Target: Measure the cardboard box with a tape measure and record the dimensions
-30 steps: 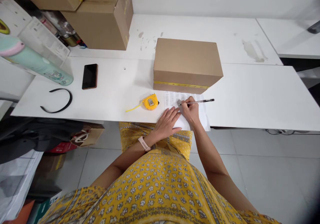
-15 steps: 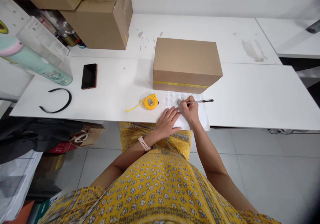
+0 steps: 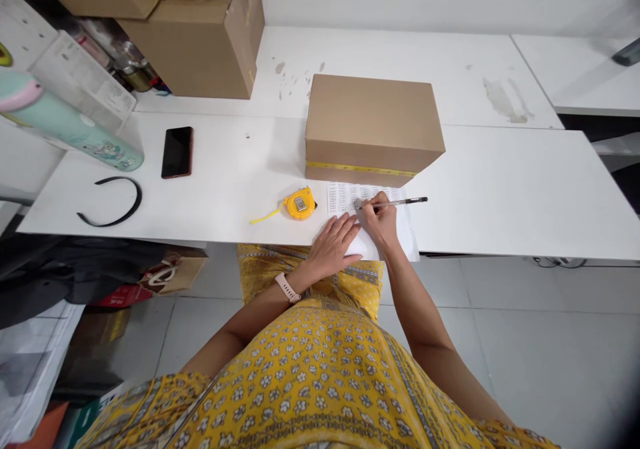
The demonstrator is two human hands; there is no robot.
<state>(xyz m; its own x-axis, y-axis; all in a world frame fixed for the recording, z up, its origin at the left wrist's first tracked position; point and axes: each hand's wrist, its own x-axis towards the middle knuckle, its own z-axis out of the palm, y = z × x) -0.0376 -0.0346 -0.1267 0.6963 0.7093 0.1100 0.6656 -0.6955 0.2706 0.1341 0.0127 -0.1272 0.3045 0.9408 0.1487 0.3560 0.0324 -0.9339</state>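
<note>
My right hand (image 3: 381,222) is closed around a pen (image 3: 407,201), its tip down on a printed sheet of paper (image 3: 343,197). Flat on the sheet's lower left part lies my left hand (image 3: 334,245), fingers stretched out. Just behind the paper stands a closed cardboard box (image 3: 375,115) with yellow tape along its near side; it may cover the sheet's far edge. To the left of the paper sits a yellow tape measure (image 3: 300,203), a short length of its blade pulled out. What the pen tip marks is too small to read.
On the left of the white table (image 3: 225,195) are a phone (image 3: 177,152), a black headband (image 3: 131,202) and a mint-green bottle (image 3: 95,135). Several cardboard boxes (image 3: 205,49) are stacked at the back left. A paper bag (image 3: 183,270) stands below the table's front edge.
Both hands, the pen and the paper keep nearly the same places. Only a very slight shift of the whole view shows.
</note>
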